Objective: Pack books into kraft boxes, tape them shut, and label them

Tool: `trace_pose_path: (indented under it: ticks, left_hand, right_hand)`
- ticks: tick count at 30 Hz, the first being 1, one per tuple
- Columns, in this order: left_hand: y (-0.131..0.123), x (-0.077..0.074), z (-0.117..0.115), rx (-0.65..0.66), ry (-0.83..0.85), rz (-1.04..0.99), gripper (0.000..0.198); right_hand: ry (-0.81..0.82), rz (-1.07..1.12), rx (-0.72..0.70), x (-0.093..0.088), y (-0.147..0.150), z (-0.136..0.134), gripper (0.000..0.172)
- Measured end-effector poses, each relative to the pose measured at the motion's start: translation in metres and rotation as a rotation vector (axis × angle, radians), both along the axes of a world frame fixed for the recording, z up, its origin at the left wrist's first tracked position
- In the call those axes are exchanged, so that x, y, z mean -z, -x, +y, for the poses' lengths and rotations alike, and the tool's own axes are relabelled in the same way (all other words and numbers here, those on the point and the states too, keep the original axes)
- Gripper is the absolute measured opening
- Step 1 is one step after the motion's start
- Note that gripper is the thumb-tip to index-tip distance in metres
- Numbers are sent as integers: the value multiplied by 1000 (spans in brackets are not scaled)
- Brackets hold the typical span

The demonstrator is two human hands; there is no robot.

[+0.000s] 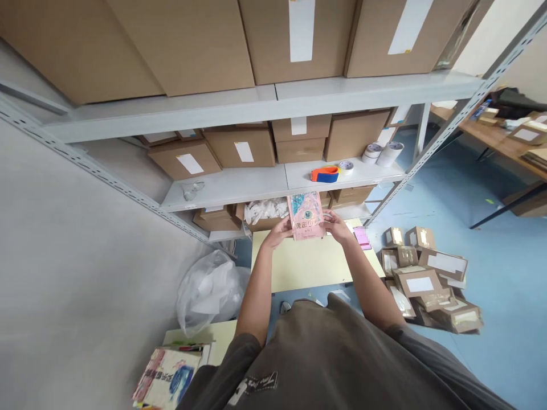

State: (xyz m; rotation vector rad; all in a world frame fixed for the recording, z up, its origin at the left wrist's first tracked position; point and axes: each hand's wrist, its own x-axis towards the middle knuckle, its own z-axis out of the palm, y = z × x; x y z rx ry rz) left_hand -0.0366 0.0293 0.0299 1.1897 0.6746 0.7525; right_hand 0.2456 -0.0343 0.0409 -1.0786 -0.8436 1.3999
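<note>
A pink book (pixel 308 217) with a blue patch and an eye drawing on its cover is held up above a pale yellow table (pixel 307 265). My left hand (pixel 280 232) grips its left edge, fingers closed on it. On the opposite edge my right hand (pixel 336 226) is closed on the same book. The fingers behind the book are hidden. A pink-purple flat item (pixel 362 238) lies on the table to the right of my right hand.
Metal shelving (pixel 239 182) with cardboard boxes (pixel 239 147) stands ahead. An orange-and-blue tape dispenser (pixel 325 174) and tape rolls (pixel 390 152) sit on it. Parcels (pixel 421 282) are heaped on the floor at right. A plastic bag (pixel 211 290) and books (pixel 171 376) are at left.
</note>
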Motion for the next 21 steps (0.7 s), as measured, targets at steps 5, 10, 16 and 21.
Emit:
trace_pose_path:
  ticks: [5, 10, 16, 21]
  left_hand:
    - [20, 31, 9, -56, 18, 24, 99]
    - [42, 91, 10, -142, 135, 74, 97]
    - [68, 189, 10, -180, 307, 204, 96]
    - [79, 253, 10, -330, 446, 402, 93]
  right_hand:
    - [73, -1, 11, 15, 17, 7, 60]
    - [192, -36, -36, 65, 41, 24, 56]
    - [384, -32, -64, 174, 80, 40, 53]
    - [498, -104, 66, 249, 97, 30, 55]
